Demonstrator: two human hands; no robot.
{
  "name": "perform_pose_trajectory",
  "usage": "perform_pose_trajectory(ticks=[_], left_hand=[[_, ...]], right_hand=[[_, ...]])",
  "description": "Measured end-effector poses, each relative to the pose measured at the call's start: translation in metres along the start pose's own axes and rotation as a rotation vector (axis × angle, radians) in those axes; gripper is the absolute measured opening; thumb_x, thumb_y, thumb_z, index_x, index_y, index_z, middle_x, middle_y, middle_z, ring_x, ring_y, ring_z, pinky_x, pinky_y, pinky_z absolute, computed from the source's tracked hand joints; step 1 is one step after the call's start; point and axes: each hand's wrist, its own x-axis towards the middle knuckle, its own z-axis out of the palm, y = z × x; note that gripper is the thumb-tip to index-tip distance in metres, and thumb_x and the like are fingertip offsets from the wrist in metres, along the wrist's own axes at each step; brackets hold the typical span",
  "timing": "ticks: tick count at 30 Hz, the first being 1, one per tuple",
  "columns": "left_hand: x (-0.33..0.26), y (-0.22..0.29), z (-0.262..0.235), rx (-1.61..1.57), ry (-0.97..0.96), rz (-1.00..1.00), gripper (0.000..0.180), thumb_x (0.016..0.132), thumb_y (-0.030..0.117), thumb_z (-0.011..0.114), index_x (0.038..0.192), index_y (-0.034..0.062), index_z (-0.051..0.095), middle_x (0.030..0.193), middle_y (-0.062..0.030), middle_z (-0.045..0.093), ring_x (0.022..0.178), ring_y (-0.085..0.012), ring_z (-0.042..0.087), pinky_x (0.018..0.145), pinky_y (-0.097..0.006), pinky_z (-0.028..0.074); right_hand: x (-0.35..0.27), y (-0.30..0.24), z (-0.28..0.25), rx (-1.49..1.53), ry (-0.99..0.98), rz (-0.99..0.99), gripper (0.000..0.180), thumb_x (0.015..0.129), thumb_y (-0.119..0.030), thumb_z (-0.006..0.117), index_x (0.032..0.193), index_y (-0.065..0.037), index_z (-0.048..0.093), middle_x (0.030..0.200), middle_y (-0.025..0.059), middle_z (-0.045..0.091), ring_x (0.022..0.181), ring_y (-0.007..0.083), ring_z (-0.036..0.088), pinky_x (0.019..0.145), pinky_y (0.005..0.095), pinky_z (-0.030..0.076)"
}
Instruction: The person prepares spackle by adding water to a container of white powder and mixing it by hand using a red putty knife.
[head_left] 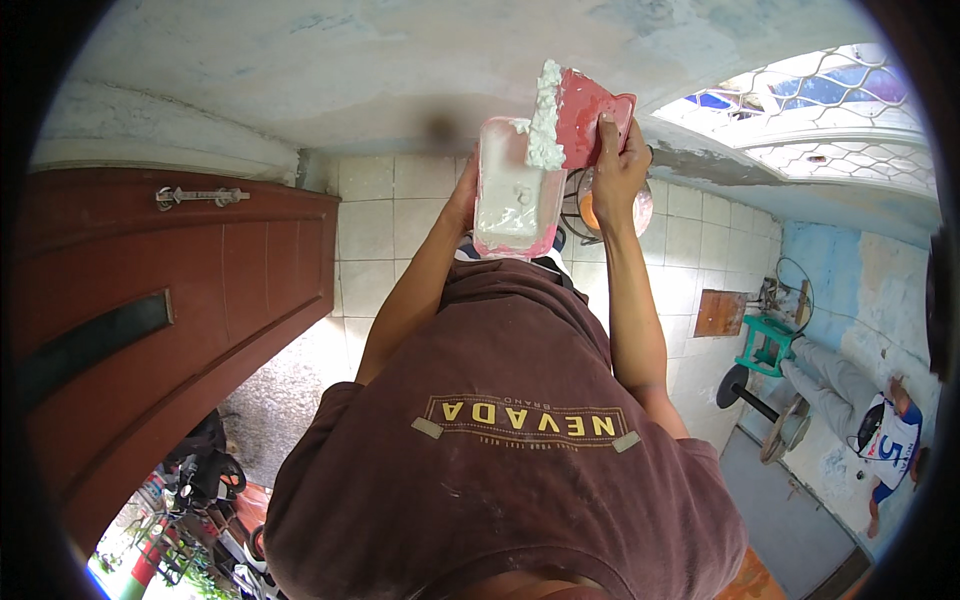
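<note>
My left hand (463, 196) is closed on the left side of a pink, oblong plastic tray (549, 245), held in front of my body. Wet white putty (512, 200) coats the tray's inside. In my right hand (622, 165) is a red, flat putty spreader (588, 112), gripped at its right side with the thumb on its face. A thick ridge of white putty (545, 120) lines the spreader's left edge, which hangs over the tray's far right corner. The fingers of my left hand are mostly hidden behind the tray.
Ahead stands a patchy, plastered wall (340, 90), with a grilled window (800, 100) at right. A red-brown door (200, 265) stands open at left. Beyond my right wrist, a round container (643, 208) rests on the tiled floor (372, 215). A green stool (768, 345) and another person (885, 440) are at right.
</note>
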Motion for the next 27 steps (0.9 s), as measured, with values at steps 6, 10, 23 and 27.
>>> perform_pose_trajectory(ticks=[6,10,23,27], left_hand=[[0.001,0.000,-0.010,0.014,-0.030,-0.025,0.091,0.098,0.076,0.038,0.160,0.0106,0.034,0.155,-0.0133,0.049,0.136,-0.0287,0.056,0.112,-0.047,0.051],[0.001,-0.002,-0.014,0.013,-0.051,-0.036,0.092,0.097,0.077,0.039,0.160,0.0105,0.035,0.155,-0.0137,0.049,0.137,-0.0292,0.056,0.112,-0.047,0.050],[-0.002,0.002,-0.003,0.101,0.009,0.033,0.086,0.101,0.074,0.031,0.161,0.0111,0.032,0.155,-0.0130,0.049,0.138,-0.0278,0.055,0.112,-0.046,0.050],[0.003,0.012,0.005,0.015,0.029,0.126,0.083,0.104,0.071,0.028,0.161,0.0112,0.033,0.155,-0.0120,0.049,0.136,-0.0268,0.057,0.111,-0.045,0.051]], right_hand=[[0.004,0.002,-0.002,0.007,0.020,-0.017,0.027,0.106,-0.023,0.060,0.102,0.002,0.067,0.084,-0.0024,0.060,0.075,0.0056,0.047,0.066,0.0243,0.041],[0.012,0.004,-0.002,0.030,0.024,-0.034,0.029,0.107,-0.024,0.059,0.103,0.004,0.066,0.085,0.0007,0.062,0.078,0.0081,0.049,0.070,0.0267,0.043],[0.013,-0.007,-0.007,0.058,0.066,0.054,0.030,0.106,-0.027,0.060,0.108,0.003,0.067,0.089,0.0008,0.062,0.079,0.0073,0.050,0.071,0.0258,0.043],[-0.010,0.001,-0.012,-0.051,-0.127,0.136,0.024,0.102,-0.021,0.068,0.113,0.001,0.066,0.082,0.0000,0.063,0.071,0.0062,0.049,0.061,0.0266,0.040]])
